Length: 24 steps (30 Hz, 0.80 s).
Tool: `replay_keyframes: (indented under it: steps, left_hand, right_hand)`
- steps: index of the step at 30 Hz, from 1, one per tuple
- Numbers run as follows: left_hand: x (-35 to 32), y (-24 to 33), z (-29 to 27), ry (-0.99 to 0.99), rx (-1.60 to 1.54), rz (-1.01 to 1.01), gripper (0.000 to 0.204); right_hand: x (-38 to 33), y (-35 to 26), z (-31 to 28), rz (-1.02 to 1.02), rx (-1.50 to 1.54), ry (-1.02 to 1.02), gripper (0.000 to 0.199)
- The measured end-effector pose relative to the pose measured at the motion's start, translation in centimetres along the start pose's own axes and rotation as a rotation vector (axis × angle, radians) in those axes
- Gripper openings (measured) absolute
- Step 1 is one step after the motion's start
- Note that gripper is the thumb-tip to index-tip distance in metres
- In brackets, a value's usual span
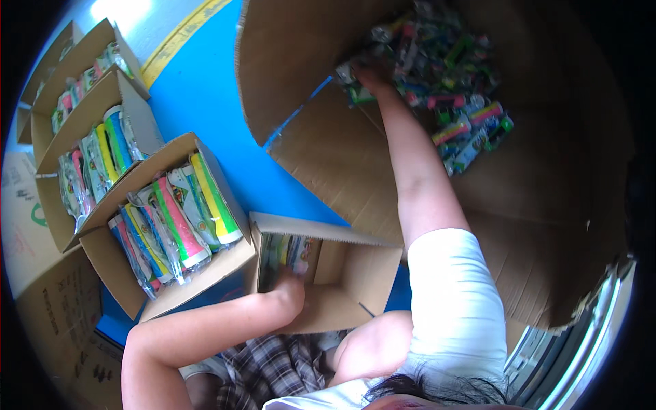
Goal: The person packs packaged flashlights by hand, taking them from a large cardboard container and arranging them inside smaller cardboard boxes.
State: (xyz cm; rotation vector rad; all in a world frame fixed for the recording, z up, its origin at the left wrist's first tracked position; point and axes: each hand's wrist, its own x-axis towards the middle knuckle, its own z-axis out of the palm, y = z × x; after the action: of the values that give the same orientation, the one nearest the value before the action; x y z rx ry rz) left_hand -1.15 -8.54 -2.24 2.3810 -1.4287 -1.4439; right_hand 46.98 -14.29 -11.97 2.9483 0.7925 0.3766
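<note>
My right arm stretches deep into a large cardboard box point(328, 164). At its far end, my right hand point(374, 75) is at the edge of a heap of clear-wrapped colourful packs point(471, 130). Shadow and blur hide whether its fingers grip one. My left hand point(290, 285) reaches over the near side of a small open carton point(342, 309), close to several wrapped packs point(295, 251) standing at its left end. The fingers of my left hand are mostly hidden. Bare cardboard shows in the right part of this carton.
Left of the small carton stands a filled carton point(198, 277) of wrapped tubes in pink, green, yellow and blue. Farther left are more filled cartons point(147, 123) in a row. Blue floor point(198, 89) with a yellow stripe point(181, 37) lies between. Metal rails point(581, 355) run at lower right.
</note>
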Motion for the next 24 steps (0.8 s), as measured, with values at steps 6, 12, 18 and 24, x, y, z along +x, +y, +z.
replay_keyframes:
  steps: [6, 12, 18, 24]
  left_hand:
    - [0.9, 0.5, -0.1, 0.024, -0.115, -0.053, 0.037]
    - [1.9, 0.0, -2.5, -0.002, -0.125, -0.034, 0.036]
    - [4.2, 0.6, -1.7, -0.035, 0.033, 0.107, 0.036]
    - [2.3, 0.3, -1.6, 0.011, 0.112, 0.040, 0.033]
  right_hand:
    - [5.5, 3.3, 3.4, -0.202, 0.149, -0.452, 0.049]
    - [4.5, 8.3, 5.5, -0.154, -0.155, -0.248, 0.054]
    - [-2.7, 8.0, -0.8, -0.067, -0.225, -0.467, 0.052]
    - [-14.0, 11.6, -4.9, 0.050, 0.004, -0.390, 0.031]
